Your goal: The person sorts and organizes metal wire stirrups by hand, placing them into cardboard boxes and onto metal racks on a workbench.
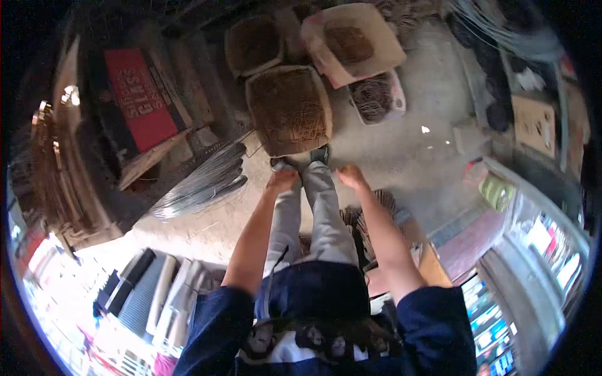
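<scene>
- Well, the open box [251,116] sits on the floor just beyond the feet, with a loose pile of thin brown strands [302,120] inside, thickest towards its near right part.
- From the left hand [284,180] the box lies almost straight ahead; from the right hand [351,177] it lies ahead and to the left. In this view the left hand is nearer.
- The box looks slightly longer front to back than side to side, so its long axis runs roughly away from the body.
- Both arms reach forward and down, one on either side of the legs [323,213], hands apart.
- The left hand seems curled, but blur hides whether it is closed or holding anything. The right hand looks bent inward, with a small yellowish spot at the fingers; I cannot tell its grip either.
- Left of the legs, a grey bundle of wire [204,182] slants across the floor.
- Beyond the box, to the right, stand a large pale container [390,47] and a smaller bin [399,94] of dark pieces.
</scene>
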Motion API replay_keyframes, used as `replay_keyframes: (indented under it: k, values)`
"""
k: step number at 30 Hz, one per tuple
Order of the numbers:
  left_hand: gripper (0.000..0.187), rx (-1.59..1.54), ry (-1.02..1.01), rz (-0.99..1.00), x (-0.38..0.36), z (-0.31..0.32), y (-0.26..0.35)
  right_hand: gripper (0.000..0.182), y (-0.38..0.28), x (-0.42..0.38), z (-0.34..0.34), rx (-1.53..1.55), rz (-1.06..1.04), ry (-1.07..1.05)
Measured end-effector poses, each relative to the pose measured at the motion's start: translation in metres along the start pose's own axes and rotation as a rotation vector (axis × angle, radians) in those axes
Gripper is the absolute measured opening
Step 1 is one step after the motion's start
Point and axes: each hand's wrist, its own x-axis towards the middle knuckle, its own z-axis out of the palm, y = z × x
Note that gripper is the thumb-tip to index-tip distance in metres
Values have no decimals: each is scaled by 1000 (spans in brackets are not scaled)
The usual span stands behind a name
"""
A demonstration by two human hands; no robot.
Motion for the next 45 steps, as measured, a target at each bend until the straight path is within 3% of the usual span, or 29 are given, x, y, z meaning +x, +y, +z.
replay_keyframes:
  k: [3, 5, 6, 7, 8, 9, 10, 11, 13, 15, 17, 19, 21, 25, 27, 29, 31, 32, 33, 35, 36, 38, 41, 45]
  values:
    - [37, -113, -43, -49, 31, 41, -53, 38, 23, 10, 44, -81, 54, -168]
    - [41, 32, -14, 66, 65, 64, -86, 36, 41, 31, 71, -54, 152, -244]
    - [39, 11, 5, -79, 76, 69, -85, 36, 51, 47, 86, -69, 143, -268]
    - [39, -9, 9, -98, 99, 78, -96, 36, 61, 65, 100, -6, 142, -223]
    - [36, 62, 87, 38, 117, 88, -110, 36, 71, 76, 117, 59, 149, -187]
    - [34, 137, 161, 175, 135, 99, -124, 37, 57, 93, 105, 62, 219, -322]
    - [31, 78, 98, -13, 156, 99, -120, 37, 64, 114, 117, -141, 58, -220]
    - [29, 59, 87, 34, 171, 95, -119, 37, 73, 134, 128, -336, -109, -116]
    - [27, 31, 77, 69, 204, 93, -118, 37, 81, 187, 133, -238, -3, -300]
    - [34, -201, 339, 146, 242, 101, -116, 37, 80, 235, 132, -215, -178, -254]
    - [32, -148, 413, 255, 289, 106, -125, 37, 63, 274, 126, -388, -617, 91]
    - [31, -93, 482, 347, 335, 116, -141, 35, 15, 297, 110, 26, -387, 10]
    - [24, -537, 560, 198, 376, 134, -152, 32, 7, 347, 129, -186, -164, -252]
    - [19, -548, 626, 288, 370, 118, -143, 37, -53, 368, 152, 16, -157, -377]
    - [19, -166, 644, 267, 371, 113, -140, 42, -54, 386, 194, 88, -164, -367]
    - [19, -266, 645, 235, 372, 118, -136, 55, -56, 398, 236, 115, -398, -127]
    - [19, -534, 602, 211, 366, 119, -132, 58, -84, 388, 239, 27, -342, -105]
    - [21, -475, 547, 212, 347, 107, -123, 61, -97, 383, 236, -64, -284, -87]
    - [21, -473, 550, 207, 348, 111, -127, 61, -98, 386, 240, -60, -287, -91]
    - [22, -534, 526, 277, 349, 124, -131, 61, -96, 389, 248, 246, -248, -273]
    - [23, -523, 455, 186, 341, 122, -128, 61, -97, 386, 250, 246, -246, -280]
    - [23, -518, 494, 159, 329, 113, -114, 52, -98, 382, 248, 76, -239, -126]
    - [23, -471, 498, 160, 330, 115, -110, 44, -100, 378, 235, -30, -196, -95]
    - [22, -455, 453, 167, 326, 117, -109, 38, -104, 375, 203, 2, -195, -203]
